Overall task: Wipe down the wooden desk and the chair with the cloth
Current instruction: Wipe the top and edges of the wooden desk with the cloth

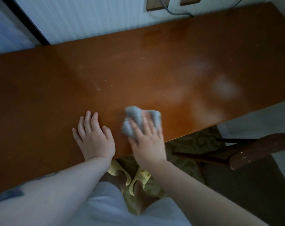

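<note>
The wooden desk (138,70) fills the middle of the view, orange-brown and glossy, with small specks and pale smears on it. A crumpled grey cloth (135,119) lies on the desk near its front edge. My right hand (146,141) presses flat on the cloth with straight fingers, blurred by motion. My left hand (93,136) rests flat on the desk just left of the cloth, fingers spread. The wooden chair (259,148) stands at the lower right, its dark curved back and patterned seat partly under the desk edge.
A pale wall (89,18) runs behind the desk, with two wooden sockets and a grey cable (174,11) at the top. A dark frame (26,20) stands at the upper left. My feet in yellow sandals (130,176) are on a patterned rug below the desk edge.
</note>
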Demonstrator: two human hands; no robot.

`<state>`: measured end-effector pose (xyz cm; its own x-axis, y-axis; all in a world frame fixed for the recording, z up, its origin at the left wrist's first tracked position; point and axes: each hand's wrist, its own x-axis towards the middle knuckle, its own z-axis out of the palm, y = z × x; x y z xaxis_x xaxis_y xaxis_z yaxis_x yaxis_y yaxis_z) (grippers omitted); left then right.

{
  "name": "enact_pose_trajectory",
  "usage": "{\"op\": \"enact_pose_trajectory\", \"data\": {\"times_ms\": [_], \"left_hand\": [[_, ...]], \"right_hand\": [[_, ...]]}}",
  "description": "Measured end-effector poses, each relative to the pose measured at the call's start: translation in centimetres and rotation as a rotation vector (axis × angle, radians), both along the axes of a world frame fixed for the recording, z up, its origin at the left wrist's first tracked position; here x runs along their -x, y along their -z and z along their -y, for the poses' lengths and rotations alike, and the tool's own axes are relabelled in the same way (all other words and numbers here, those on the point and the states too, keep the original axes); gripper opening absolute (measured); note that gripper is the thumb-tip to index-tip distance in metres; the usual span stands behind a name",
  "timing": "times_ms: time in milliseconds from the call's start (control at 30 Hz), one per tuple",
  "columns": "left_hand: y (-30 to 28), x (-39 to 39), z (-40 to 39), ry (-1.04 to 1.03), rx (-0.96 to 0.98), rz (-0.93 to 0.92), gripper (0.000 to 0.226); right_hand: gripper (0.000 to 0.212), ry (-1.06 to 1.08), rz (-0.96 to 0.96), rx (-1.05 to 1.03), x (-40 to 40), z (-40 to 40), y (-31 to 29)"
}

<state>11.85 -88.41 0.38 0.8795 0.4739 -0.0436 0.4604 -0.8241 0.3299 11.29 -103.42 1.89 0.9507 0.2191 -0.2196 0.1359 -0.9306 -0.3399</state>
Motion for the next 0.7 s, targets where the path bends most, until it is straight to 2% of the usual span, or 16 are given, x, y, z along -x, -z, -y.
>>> {"op": "enact_pose_trajectory", "data": {"times_ms": [67, 100, 133, 167, 267, 300, 367, 433, 500, 533, 600, 700], "left_hand": [[0.0, 0.0, 0.0, -0.006, 0.013, 0.023, 0.047], [-0.1, -0.1, -0.1, -0.004, 0.018, 0.035, 0.047], [-0.1, -0.1, -0.2, -0.005, 0.031, 0.043, 0.046], [-0.1, 0.0, -0.3, -0.011, 0.05, 0.044, 0.045], [-0.2, 0.1, -0.6, -0.039, 0.118, 0.052, 0.042], [-0.2, 0.2, -0.6, -0.057, 0.163, 0.085, 0.041], [-0.6, 0.2, -1.0, -0.138, 0.304, 0.214, 0.039], [-1.1, -0.1, -1.7, -0.224, 0.392, 0.343, 0.04], [-1.4, -0.9, -2.8, -0.231, 0.36, 0.369, 0.04], [-1.4, -1.3, -3.4, -0.225, 0.331, 0.344, 0.041], [-1.0, -2.1, -4.4, -0.245, 0.287, 0.252, 0.041], [-0.3, -2.6, -4.8, -0.247, 0.185, 0.091, 0.045]], "right_hand": [[0.057, -0.373, 0.008, -0.004, -2.9, -1.6, -0.6], [0.057, -0.478, -0.02, 0.022, -4.8, -1.6, -0.6], [0.056, -0.494, -0.057, 0.051, -6.4, -1.1, -0.5], [0.056, -0.398, -0.067, 0.061, -7.5, -0.3, -0.3], [0.054, 0.12, 0.073, 0.057, -6.0, 1.2, 0.1], [0.055, 0.173, 0.086, 0.076, -4.5, 0.6, 0.1], [0.058, 0.013, 0.03, 0.078, -2.1, -1.8, 0.1], [0.057, -0.334, -0.012, 0.06, -2.6, -4.4, -0.3], [0.057, -0.542, -0.041, 0.077, -6.5, -6.1, -0.7], [0.057, -0.549, -0.067, 0.094, -8.7, -6.5, -0.8], [0.056, -0.337, -0.1, 0.094, -11.2, -6.2, -0.7], [0.054, 0.016, 0.002, 0.121, -8.2, -4.8, -0.3]]}}
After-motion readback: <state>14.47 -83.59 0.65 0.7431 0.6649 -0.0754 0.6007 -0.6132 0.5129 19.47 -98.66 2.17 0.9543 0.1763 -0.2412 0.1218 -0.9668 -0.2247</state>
